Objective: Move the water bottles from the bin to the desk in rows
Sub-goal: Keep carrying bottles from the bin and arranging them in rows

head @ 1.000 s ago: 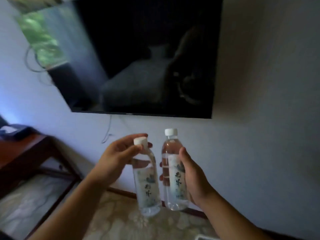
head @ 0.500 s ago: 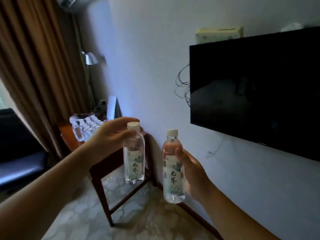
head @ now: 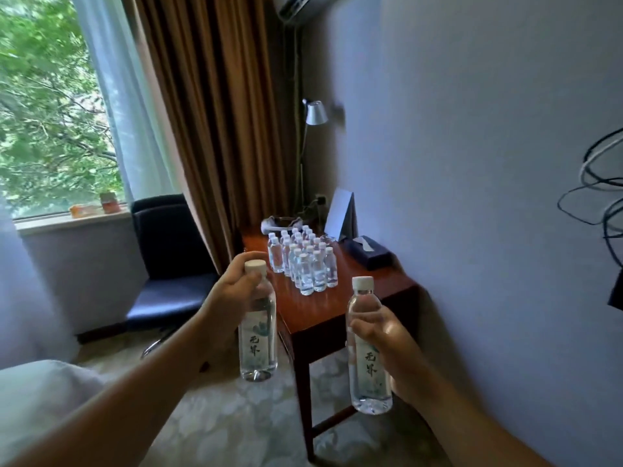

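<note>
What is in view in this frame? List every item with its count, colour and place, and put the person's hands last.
bottles on desk: about twenty, exact count unclear, clear with white caps, in rows at the desk's far end
desk: one, reddish-brown wood, against the right wall
tissue box: one, dark blue, on the desk by the wall
lamp: one, silver, behind the desk
chair: one, dark blue, under the window
curtain: one, brown, beside the window
cables: several, black and white, on the wall at right
left bottle: one, clear, labelled, held upright
right bottle: one, clear, labelled, held upright
left hand: grip around the left bottle's neck
right hand: grip around the right bottle's body
</note>
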Demonstrator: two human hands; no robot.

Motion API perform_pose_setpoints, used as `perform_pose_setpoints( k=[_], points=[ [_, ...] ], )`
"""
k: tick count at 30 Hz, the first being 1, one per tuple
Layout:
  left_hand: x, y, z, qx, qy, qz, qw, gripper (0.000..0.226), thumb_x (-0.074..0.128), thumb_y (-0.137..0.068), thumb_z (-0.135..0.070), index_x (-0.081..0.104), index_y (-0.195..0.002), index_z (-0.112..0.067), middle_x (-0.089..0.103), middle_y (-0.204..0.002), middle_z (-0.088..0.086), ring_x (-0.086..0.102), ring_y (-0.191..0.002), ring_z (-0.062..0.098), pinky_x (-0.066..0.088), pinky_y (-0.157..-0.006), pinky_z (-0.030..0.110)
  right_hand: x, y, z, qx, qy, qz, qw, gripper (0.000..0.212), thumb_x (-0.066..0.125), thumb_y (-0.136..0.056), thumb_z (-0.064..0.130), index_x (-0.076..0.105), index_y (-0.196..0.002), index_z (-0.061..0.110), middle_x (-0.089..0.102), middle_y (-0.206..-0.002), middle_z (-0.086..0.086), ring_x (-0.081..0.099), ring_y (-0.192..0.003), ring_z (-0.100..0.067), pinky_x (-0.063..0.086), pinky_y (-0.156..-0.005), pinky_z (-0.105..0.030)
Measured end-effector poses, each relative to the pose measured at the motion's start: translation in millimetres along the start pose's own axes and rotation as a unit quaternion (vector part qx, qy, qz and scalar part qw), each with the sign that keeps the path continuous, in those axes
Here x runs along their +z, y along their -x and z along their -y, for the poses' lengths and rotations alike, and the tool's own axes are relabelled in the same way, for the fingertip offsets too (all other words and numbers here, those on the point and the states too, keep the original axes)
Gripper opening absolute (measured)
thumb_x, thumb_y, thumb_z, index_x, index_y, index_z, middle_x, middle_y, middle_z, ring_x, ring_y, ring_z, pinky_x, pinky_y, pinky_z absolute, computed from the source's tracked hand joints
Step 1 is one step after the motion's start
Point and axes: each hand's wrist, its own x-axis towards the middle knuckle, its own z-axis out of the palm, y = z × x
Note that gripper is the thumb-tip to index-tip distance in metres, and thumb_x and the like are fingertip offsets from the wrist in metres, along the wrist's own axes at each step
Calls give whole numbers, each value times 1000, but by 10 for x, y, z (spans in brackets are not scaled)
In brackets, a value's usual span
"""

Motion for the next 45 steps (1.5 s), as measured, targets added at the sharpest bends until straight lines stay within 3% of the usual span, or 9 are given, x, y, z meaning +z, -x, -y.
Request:
perform_pose_setpoints(
  k=[2, 4, 16, 22, 27, 33, 38, 42, 45],
  points=[
    [-215, -249, 214, -5, -16, -11, 1000, 24, 50, -91, -25, 56, -114, -26, 69, -74, -9, 66, -65, 10, 55, -56, 24, 20, -403, -246, 30, 19, -24, 999, 56, 81, -76, 34, 51, -111, 1, 59, -93, -20, 62, -81, -34, 55, -75, -38],
    [-373, -485, 435, -18, -37, -21, 999, 23, 51, -88, -32, 61, -108, -37, 69, -76, -10, 65, -66, 9, 54, -57, 22, 25, -776, -493, 47, 50, -51, 996, 65, 87, -68, 46, 60, -121, 18, 72, -105, -7, 73, -94, -23, 58, -77, -30],
    [-1497, -2084, 1552, -66, -139, -4, 988, 32, 71, -93, -25, 65, -102, -55, 72, -111, -2, 70, -103, 13, 56, -93, 35, 419, -3053, -1259, 76, 128, -84, 985, 33, 88, -65, 40, 72, -94, 44, 77, -96, 8, 74, -86, -10, 60, -74, -28],
    [-2002, -3152, 2124, -45, -200, 83, 975, 32, 77, -86, -31, 65, -108, -51, 69, -111, -17, 66, -105, 1, 54, -94, 25, 663, -4078, -1717, 85, 182, -206, 958, 32, 91, -68, 28, 71, -93, 35, 77, -88, 10, 73, -79, -4, 54, -68, -23],
    [-2401, -4030, 2479, -19, -281, 152, 947, 39, 80, -82, -34, 69, -119, -35, 64, -111, -15, 61, -103, 5, 51, -95, 33, 893, -4807, -1966, 117, 222, -299, 921, 66, 90, -70, 30, 62, -128, 17, 68, -112, -1, 65, -94, -15, 51, -75, -26],
    [-2528, -4927, 2809, -7, -331, 215, 919, 42, 82, -78, -36, 70, -118, -34, 66, -106, -21, 62, -94, -1, 56, -89, 29, 990, -5435, -2256, 146, 250, -354, 889, 87, 90, -66, 42, 53, -141, 18, 62, -128, -7, 58, -99, -16, 50, -79, -28],
    [-2397, -5593, 3152, 2, -347, 271, 898, 38, 81, -80, -32, 70, -116, -36, 67, -99, -21, 61, -84, -5, 50, -71, 16, 862, -5870, -2658, 167, 256, -365, 880, 70, 90, -65, 44, 63, -126, 25, 68, -120, 3, 65, -98, -13, 49, -70, -23],
    [-2281, -6014, 3552, 5, -369, 313, 875, 40, 80, -81, -29, 69, -119, -36, 70, -110, -17, 63, -90, 0, 54, -76, 19, 763, -6096, -3089, 186, 238, -378, 875, 58, 91, -69, 26, 66, -122, 25, 72, -108, 9, 68, -97, -12, 57, -87, -40],
    [-2185, -6249, 3808, 35, -411, 365, 835, 41, 77, -85, -27, 66, -123, -38, 66, -121, -15, 63, -99, 3, 53, -80, 19, 824, -6237, -3398, 197, 232, -398, 866, 63, 90, -68, 20, 62, -105, 61, 68, -93, 26, 66, -83, 7, 53, -73, -20]
  ],
)
